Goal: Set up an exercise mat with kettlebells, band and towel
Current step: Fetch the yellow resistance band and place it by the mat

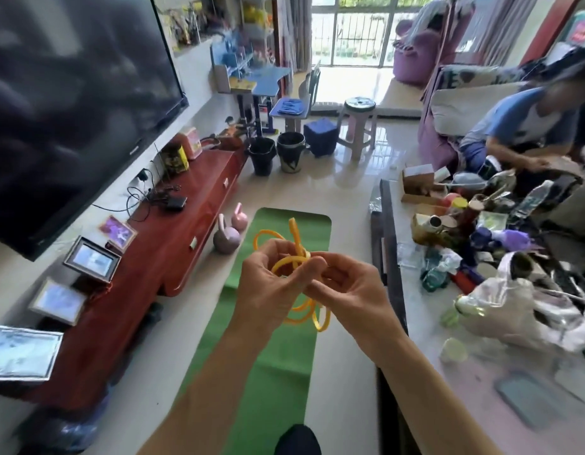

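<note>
Mat laid, band in hand: a person's left hand (pixel 268 284) and right hand (pixel 347 287) hold a tangled yellow band (pixel 294 231) in the air above a green mat (pixel 278 362) spread flat on a living-room floor. The left hand's fingers are curled round several loops, and the right hand pinches the band just beside them. More loops hang below both hands.

Two kettlebells stand on the floor at the mat's far left edge, between the mat and a red cabinet (pixel 173 251): a purple kettlebell (pixel 226 239) nearer the camera and a pink kettlebell (pixel 239 219) just behind it.

Beyond the cabinet's far end, two dark buckets (pixel 262 156) stand side by side on the floor; what they hold cannot be made out. An open cardboard box (pixel 416 185) sits among bottles, cans and bags crowding the tabletop (pixel 426 339) to the right. Its contents are unclear, as are those of the crumpled silver bag (pixel 521 300) nearer the camera.

Four picture frames (pixel 91 259) stand in a row on the cabinet under a wall-mounted television (pixel 71 93). A second person (pixel 527 126) sits beyond the tabletop.
</note>
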The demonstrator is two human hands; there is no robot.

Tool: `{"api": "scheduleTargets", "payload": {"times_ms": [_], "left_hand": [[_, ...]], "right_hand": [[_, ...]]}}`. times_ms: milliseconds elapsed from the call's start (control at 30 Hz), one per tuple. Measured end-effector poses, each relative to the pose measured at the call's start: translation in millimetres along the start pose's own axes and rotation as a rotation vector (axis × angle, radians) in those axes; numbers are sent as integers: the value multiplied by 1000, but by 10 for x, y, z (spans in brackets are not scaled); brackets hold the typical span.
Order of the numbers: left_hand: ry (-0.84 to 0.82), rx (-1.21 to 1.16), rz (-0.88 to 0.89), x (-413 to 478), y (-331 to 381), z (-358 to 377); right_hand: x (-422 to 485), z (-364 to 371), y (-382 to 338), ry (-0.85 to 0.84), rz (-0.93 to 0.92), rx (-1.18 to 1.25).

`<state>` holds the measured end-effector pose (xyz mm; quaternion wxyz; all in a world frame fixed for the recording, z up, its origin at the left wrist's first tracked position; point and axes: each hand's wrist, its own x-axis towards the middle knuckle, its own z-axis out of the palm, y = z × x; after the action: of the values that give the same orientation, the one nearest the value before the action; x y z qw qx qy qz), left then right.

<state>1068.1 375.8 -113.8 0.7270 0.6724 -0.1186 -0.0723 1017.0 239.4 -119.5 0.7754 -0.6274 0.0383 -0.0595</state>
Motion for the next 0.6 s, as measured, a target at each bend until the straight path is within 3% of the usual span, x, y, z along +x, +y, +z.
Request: {"api": "scheduleTargets", "payload": {"times_ms": [233,600], "left_hand": [[125,-76,19,1032,-256,509],[296,59,46,2990,-673,717]], "right_hand": [[1075,-498,15,118,-54,-106],[3165,-943,-1,66,41,-137]]}}
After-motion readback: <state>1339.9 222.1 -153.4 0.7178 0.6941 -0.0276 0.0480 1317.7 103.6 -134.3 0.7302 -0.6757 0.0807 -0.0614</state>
